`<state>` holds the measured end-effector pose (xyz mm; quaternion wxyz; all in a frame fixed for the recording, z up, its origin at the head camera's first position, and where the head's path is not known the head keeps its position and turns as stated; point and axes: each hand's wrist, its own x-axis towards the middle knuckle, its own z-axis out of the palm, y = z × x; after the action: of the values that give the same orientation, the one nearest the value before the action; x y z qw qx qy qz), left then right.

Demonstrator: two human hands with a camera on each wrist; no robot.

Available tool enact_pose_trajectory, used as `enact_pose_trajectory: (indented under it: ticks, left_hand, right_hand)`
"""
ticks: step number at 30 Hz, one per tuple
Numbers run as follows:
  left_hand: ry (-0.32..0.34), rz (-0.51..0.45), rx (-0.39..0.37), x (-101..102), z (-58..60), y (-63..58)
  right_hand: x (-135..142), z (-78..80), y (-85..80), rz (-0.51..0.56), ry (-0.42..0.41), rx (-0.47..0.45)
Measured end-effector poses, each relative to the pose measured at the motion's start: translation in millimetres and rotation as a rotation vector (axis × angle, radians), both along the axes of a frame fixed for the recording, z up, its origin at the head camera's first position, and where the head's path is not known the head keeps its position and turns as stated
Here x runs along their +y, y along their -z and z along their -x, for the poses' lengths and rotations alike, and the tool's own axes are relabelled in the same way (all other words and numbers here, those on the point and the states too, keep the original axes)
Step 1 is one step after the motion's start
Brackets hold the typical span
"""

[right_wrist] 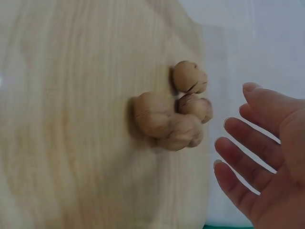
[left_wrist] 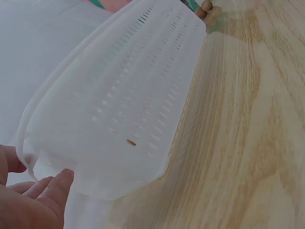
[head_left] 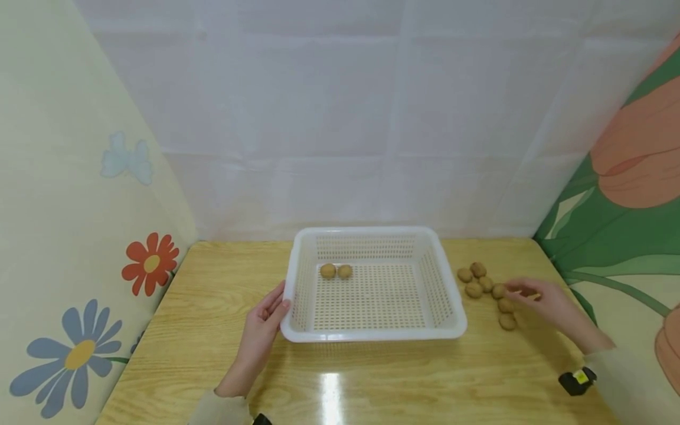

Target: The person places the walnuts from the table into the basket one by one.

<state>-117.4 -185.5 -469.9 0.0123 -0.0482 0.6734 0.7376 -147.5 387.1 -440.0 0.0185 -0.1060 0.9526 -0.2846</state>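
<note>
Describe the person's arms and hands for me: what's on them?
The left hand and right hand wear no gloves. The left sleeve and right sleeve are pale off-white. By the right cuff sits a small black device with a yellow patch; a dark piece by the left cuff is mostly out of frame.

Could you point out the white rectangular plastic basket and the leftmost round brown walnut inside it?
White rectangular plastic basket (head_left: 374, 336), head view: middle of its near rim.
Leftmost round brown walnut (head_left: 327, 271), head view: middle of its visible shell.
</note>
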Motion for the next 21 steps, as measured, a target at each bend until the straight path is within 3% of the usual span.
enact_pose_trajectory:
  ticks: [5, 11, 21]
  left_hand:
    - [-0.002, 0.004, 0.004, -0.1, -0.2, -0.5]
    - [-0.001, 0.000, -0.002, 0.3, -0.4, -0.9]
    - [-0.004, -0.007, -0.011, 0.5, 0.7, 0.0]
  right_hand:
    - [12.3, -6.1, 19.3, -0.014, 0.036, -0.030]
    - [15.2, -13.0, 39.3, -0.037, 0.093, 0.032]
    - [14.3, -9.6, 48.2, -0.014, 0.100, 0.030]
